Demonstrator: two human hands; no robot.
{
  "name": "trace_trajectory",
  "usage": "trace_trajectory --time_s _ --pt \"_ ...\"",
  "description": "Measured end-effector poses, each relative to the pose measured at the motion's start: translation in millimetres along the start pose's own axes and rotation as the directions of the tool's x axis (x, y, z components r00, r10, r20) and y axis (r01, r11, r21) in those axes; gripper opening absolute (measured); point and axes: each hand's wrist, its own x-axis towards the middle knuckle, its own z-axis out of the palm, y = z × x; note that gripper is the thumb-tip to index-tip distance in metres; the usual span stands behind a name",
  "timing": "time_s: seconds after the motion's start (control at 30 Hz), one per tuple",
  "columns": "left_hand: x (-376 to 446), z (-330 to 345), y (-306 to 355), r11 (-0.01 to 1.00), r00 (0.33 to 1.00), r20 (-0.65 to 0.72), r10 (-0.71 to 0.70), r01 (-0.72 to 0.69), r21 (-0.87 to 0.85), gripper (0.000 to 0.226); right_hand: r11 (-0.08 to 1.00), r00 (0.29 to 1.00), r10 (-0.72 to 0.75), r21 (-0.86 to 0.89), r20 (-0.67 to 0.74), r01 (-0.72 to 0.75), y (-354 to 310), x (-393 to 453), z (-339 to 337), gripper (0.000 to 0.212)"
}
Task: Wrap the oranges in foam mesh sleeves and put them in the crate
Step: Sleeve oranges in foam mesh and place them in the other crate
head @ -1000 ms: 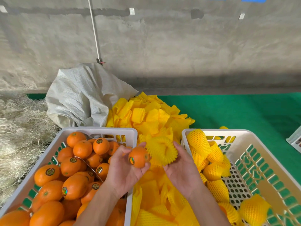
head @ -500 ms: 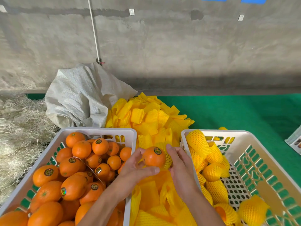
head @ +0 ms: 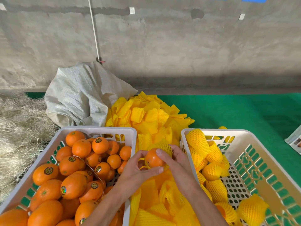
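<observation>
Both hands grip one orange [head: 153,159] between the two crates, the left hand [head: 138,172] pushing it into the foam mesh sleeve [head: 164,148] that the right hand [head: 175,160] holds open; a snagged rim could tear or leave the fruit half-covered

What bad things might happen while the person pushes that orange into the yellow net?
The orange is only partly inside the sleeve, held between the left hand and the right hand above the gap between the crates. If it slips, it may drop into the loose sleeves below. The thin foam might also tear if stretched too hard. A half-covered orange may get bruised in the right crate.
</observation>
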Motion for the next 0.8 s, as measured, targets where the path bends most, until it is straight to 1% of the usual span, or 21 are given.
trace_trajectory --time_s 0.07,0.17,0.23,0.27,0.3,0.33,0.4,0.47,0.53,0.57,0.63,0.67,0.73,0.8 --pt "0 0 3 0.995 1.000 -0.016 -0.008 0.007 -0.098 0.057 1.000 1.000 -0.011 0.020 0.010 0.011 0 0 0 0.057" --pt "3 1 3 0.962 0.999 -0.029 -0.043 0.034 -0.269 0.068 0.999 0.999 -0.035 0.023 0.004 0.035 -2 -1 1 0.053" --pt "3 0 3 0.929 0.995 -0.018 -0.099 0.086 -0.360 0.086 0.998 0.999 -0.037 0.044 0.011 0.037 -3 0 1 0.050" --pt "3 -1 4 0.918 0.992 -0.005 -0.129 0.118 -0.378 0.094 0.998 0.999 -0.033 0.057 0.030 0.031 -4 -1 0 0.048" --pt "2 -2 5 0.916 0.988 0.018 -0.152 0.148 -0.372 0.097 0.998 0.998 -0.030 0.064 0.058 0.027 -4 -2 0 0.046" --pt "2 -3 7 0.929 0.987 0.047 -0.154 0.161 -0.334 0.092 0.998 0.996 -0.032 0.060 0.087 0.027 -4 -3 0 0.044" --pt "-1 -2 7 0.969 0.992 0.090 -0.087 0.105 -0.224 0.070 0.999 0.994 -0.041 0.034 0.104 0.037 -3 -6 2 0.038" --pt "-3 2 7 0.985 0.999 0.051 -0.017 0.025 -0.170 0.056 0.998 0.997 -0.063 0.022 0.038 0.063 0 -7 6 0.031" --pt "-3 4 7 0.993 0.999 -0.053 0.012 -0.018 -0.117 0.053 0.982 0.981 -0.182 -0.057 -0.068 0.179 3 -6 6 0.018" --pt "-2 4 8 0.996 0.993 -0.112 0.024 -0.034 -0.086 0.054 0.957 0.955 -0.272 -0.132 -0.115 0.257 5 -6 6 0.012" --pt "1 1 8 0.996 0.982 -0.185 0.028 -0.042 -0.073 0.056 0.873 0.887 -0.438 -0.307 -0.145 0.380 8 -8 5 0.011" --pt "1 -1 8 0.996 0.981 -0.194 0.014 -0.031 -0.086 0.057 0.823 0.861 -0.493 -0.388 -0.127 0.414 9 -10 6 0.013" --pt "1 -1 7 0.998 0.977 -0.215 -0.006 -0.009 -0.068 0.058 0.742 0.825 -0.560 -0.493 -0.080 0.455 10 -14 9 0.019" --pt "2 3 6 1.000 0.964 -0.265 0.003 -0.010 -0.022 0.052 0.629 0.768 -0.641 -0.585 -0.017 0.512 11 -16 12 0.022"
